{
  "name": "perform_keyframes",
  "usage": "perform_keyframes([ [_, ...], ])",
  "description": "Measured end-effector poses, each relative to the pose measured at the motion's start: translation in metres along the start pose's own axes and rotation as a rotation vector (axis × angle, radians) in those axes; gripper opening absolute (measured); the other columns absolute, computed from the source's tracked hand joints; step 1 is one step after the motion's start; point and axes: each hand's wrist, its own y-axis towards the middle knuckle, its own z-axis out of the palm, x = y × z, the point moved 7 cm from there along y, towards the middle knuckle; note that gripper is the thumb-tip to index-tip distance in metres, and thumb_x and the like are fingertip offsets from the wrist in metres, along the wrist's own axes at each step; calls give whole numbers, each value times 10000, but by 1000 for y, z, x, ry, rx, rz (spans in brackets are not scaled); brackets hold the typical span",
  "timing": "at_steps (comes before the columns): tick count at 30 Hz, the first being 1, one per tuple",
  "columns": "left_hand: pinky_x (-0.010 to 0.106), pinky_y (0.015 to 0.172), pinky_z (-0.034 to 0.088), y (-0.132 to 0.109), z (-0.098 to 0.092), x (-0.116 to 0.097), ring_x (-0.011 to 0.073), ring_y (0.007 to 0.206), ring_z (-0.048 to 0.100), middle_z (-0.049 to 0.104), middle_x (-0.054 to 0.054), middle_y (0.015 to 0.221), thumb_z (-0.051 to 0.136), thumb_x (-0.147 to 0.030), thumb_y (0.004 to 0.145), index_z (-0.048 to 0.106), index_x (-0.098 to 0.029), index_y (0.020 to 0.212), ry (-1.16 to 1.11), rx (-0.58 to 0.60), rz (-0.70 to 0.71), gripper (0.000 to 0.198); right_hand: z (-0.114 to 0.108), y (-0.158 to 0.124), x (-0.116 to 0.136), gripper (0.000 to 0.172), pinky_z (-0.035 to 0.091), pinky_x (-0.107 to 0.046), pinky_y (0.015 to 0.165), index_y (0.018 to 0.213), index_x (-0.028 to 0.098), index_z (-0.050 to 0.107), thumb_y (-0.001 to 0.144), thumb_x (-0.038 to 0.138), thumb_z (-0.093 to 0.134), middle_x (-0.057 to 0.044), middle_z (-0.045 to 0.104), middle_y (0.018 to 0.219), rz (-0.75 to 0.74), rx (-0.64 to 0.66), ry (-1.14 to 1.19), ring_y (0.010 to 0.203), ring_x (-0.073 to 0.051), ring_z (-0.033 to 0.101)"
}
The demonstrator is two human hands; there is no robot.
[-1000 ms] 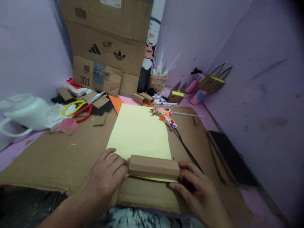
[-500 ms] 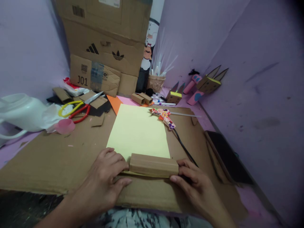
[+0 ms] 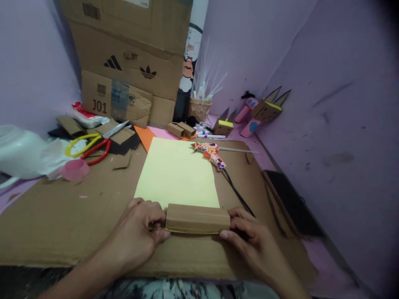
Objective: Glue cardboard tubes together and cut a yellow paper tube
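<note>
A folded brown cardboard block [image 3: 198, 218], shaped like a long box, lies across the near edge of a pale yellow paper sheet [image 3: 177, 174]. At the block's left end, my left hand [image 3: 141, 230] pinches the paper's near edge between thumb and fingers. My right hand [image 3: 249, 236] is closed at the right end, fingers against the block and thumb low at the paper's edge. A thin strip of yellow shows along the block's front bottom. Beyond, a flower-patterned hot glue gun [image 3: 212, 154] rests partly on the sheet's far right corner.
A cardboard sheet [image 3: 77, 224] covers the work surface. To the left are scissors [image 3: 93, 145], a pink ring [image 3: 75, 170] and a white jug [image 3: 21, 151]. A dark phone-like slab [image 3: 289, 203] lies right; cardboard boxes [image 3: 124, 54] stand behind. The glue gun's black cord [image 3: 237, 191] runs toward my right hand.
My left thumb and fingers have closed together on the paper's near edge. The block now sits slightly flatter to view, and the whole view has shifted a little.
</note>
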Motion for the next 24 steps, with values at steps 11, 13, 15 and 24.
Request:
perform_keyframes([
  [11, 338, 825, 296, -5, 4, 2, 120, 643, 529, 530, -65, 582, 568, -170, 685, 509, -176, 531, 5, -106, 81, 165, 0, 2, -2, 243, 400, -236, 613, 576, 175, 537, 804, 251, 569, -20, 544, 754, 5, -18, -9, 706, -147, 551],
  [13, 342, 826, 304, -6, 5, 2, 122, 641, 533, 542, -63, 584, 562, -158, 684, 520, -182, 536, 2, -113, 90, 157, -1, 2, -1, 244, 407, -238, 615, 576, 175, 545, 801, 261, 580, -24, 551, 765, 14, -28, -9, 715, -150, 555],
  [15, 344, 816, 317, -6, 5, 1, 130, 648, 538, 558, -59, 592, 554, -148, 685, 528, -190, 545, -1, -122, 99, 149, -3, -1, 1, 223, 420, -245, 636, 603, 174, 576, 796, 283, 598, -35, 573, 800, 36, -1, -13, 746, -160, 565],
  [24, 351, 793, 348, -9, 2, 0, 144, 637, 530, 544, -56, 585, 535, -116, 696, 507, -202, 542, -38, -171, 132, 179, -73, 35, 15, 226, 426, -265, 588, 731, 210, 655, 805, 383, 531, -37, 649, 713, 83, -210, -209, 694, -197, 592],
])
